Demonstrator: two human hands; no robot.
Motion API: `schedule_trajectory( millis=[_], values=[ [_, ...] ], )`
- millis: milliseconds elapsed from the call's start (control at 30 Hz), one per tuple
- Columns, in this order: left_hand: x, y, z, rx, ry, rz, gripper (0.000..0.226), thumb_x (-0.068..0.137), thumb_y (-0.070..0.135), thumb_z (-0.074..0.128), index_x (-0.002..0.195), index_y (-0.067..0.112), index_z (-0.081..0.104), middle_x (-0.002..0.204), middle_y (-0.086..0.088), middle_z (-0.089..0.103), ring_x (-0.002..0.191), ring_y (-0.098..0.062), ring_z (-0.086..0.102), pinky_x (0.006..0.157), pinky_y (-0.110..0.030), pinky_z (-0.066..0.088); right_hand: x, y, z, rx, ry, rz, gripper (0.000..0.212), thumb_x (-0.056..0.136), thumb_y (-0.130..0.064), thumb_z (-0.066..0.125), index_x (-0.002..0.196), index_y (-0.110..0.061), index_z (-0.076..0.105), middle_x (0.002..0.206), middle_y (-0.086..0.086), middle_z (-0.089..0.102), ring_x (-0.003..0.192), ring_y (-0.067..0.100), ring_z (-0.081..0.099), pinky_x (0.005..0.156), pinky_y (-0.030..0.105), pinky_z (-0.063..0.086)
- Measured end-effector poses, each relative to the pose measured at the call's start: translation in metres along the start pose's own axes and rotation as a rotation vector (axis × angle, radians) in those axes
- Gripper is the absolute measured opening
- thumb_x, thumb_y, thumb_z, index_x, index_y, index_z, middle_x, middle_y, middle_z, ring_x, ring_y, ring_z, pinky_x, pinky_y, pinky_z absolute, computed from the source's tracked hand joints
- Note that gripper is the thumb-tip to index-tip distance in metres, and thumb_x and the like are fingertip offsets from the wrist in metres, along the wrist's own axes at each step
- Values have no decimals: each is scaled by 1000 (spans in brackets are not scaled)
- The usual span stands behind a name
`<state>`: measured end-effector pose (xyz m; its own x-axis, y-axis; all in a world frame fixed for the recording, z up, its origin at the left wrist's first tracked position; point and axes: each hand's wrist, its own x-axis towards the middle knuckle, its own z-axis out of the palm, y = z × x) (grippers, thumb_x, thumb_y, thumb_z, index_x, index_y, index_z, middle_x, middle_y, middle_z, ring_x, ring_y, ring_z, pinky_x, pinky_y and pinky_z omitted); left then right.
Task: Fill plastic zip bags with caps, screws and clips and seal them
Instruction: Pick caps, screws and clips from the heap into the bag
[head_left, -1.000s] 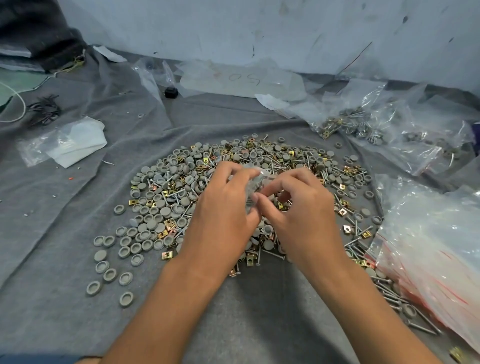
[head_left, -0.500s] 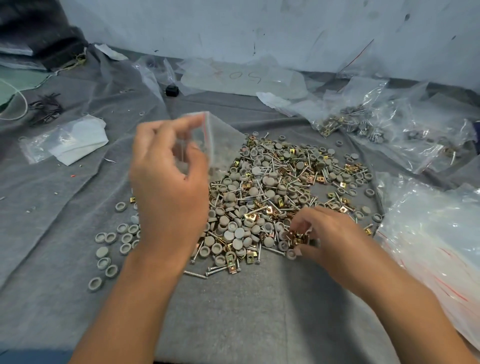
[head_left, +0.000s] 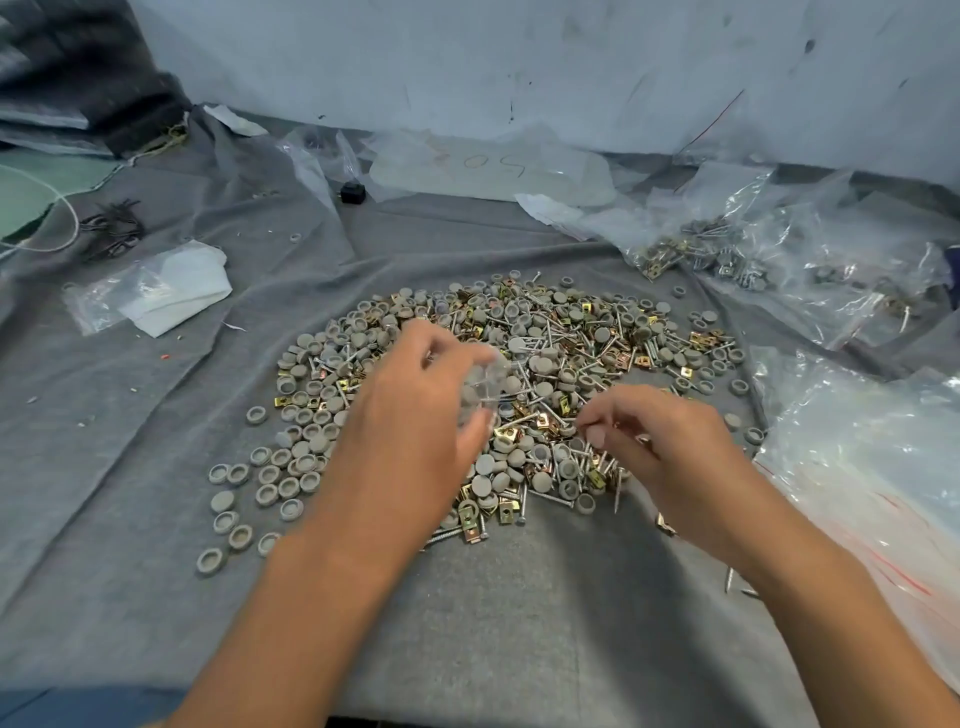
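Observation:
A wide pile of grey caps, silver screws and brass clips (head_left: 566, 343) lies on the grey cloth (head_left: 519, 623). My left hand (head_left: 410, 421) hovers over the pile's left half and grips a small clear zip bag (head_left: 485, 382), blurred by motion, between thumb and fingers. My right hand (head_left: 665, 447) is low over the pile's near right edge, fingers curled, thumb and forefinger pinching what looks like a thin screw (head_left: 626, 428). Loose grey caps (head_left: 244, 499) are spread to the left of the pile.
Filled clear bags (head_left: 727, 254) lie at the back right. A big plastic bag with red-striped zip bags (head_left: 872, 483) sits at the right edge. A white folded sheet in plastic (head_left: 166, 293), black wire clips (head_left: 111, 228) and a small black object (head_left: 352, 193) lie at the left and back.
My left hand came back down from the upper left with the zip bag to just above the pile. My right hand lifted slightly out of the pile with its pinch closed.

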<state>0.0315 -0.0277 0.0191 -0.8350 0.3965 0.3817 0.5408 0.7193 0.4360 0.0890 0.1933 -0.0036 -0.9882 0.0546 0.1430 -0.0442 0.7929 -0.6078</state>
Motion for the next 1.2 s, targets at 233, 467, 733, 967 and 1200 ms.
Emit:
schedule_trajectory(
  millis=[233,467,733,967,1200],
  values=[
    [0,6,10,-75,-59,78,46,86,33,71,131,28,59,112,15,40,95,-6,54,85,-32,55,2,-51,17,151,266,-312,13,89,-25,73,101,-24,68,90,-22,63,80,-2,60,72,10,45],
    [2,-2,11,-111,-48,57,50,87,32,73,134,30,58,113,18,39,91,-1,53,74,-17,54,5,-44,20,17,386,-233,9,88,-26,73,94,-27,66,86,-21,58,78,-3,56,71,7,43],
    [8,-10,12,-175,21,7,49,85,30,74,132,31,59,108,18,41,95,11,48,82,2,35,-8,-35,40,-299,-284,-144,28,85,-56,72,105,-41,60,94,-23,51,83,-3,48,72,26,46],
    [10,-11,13,-178,35,-11,50,85,29,74,132,31,60,107,17,42,91,12,47,80,1,35,-11,-41,47,-413,-267,-134,11,97,-44,60,101,-34,56,101,-17,50,105,9,48,76,28,43],
    [14,-8,13,-189,22,-23,49,86,32,73,132,35,58,107,19,41,91,15,46,82,2,34,-10,-43,48,-448,-231,-78,24,95,-36,56,118,-40,55,99,-21,35,106,7,48,72,22,31]
  ],
)
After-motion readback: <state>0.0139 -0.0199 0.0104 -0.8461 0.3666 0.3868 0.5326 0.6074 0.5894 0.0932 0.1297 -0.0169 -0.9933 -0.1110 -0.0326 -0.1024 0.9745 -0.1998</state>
